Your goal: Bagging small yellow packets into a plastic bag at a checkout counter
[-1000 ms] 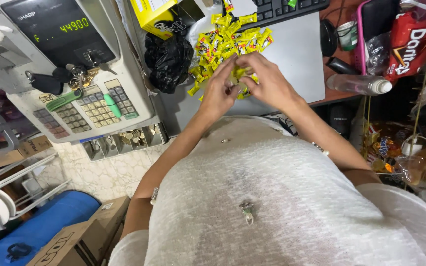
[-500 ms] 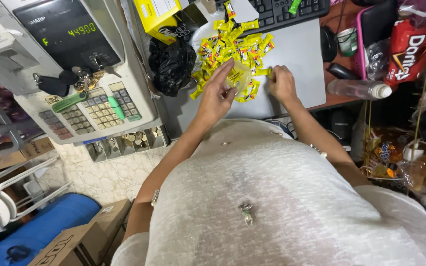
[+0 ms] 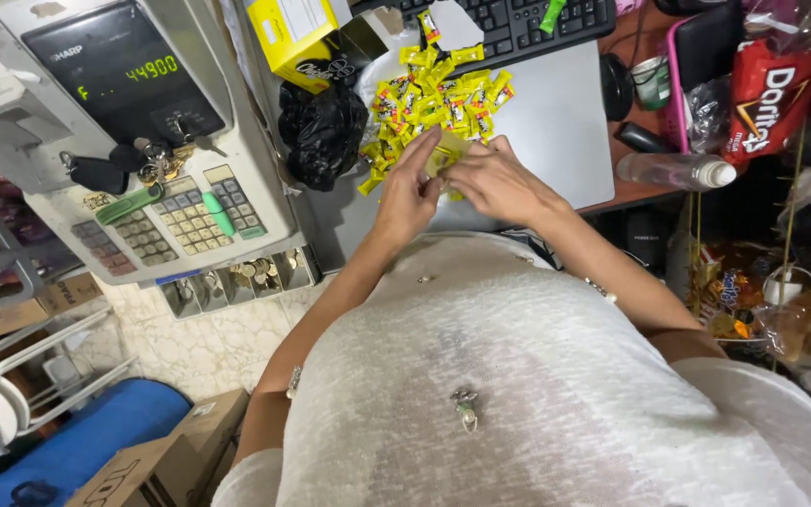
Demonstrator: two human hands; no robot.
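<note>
Many small yellow candy packets (image 3: pixel 434 99), glossy, heaped

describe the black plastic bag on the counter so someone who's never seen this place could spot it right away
Start at the big grey cash register on the left and move to its right edge. There, between the register and the heap of yellow sweet wrappers, sits the black plastic bag, just below a yellow box. It is the only crumpled, glossy black lump among bright yellow neighbours.
</note>
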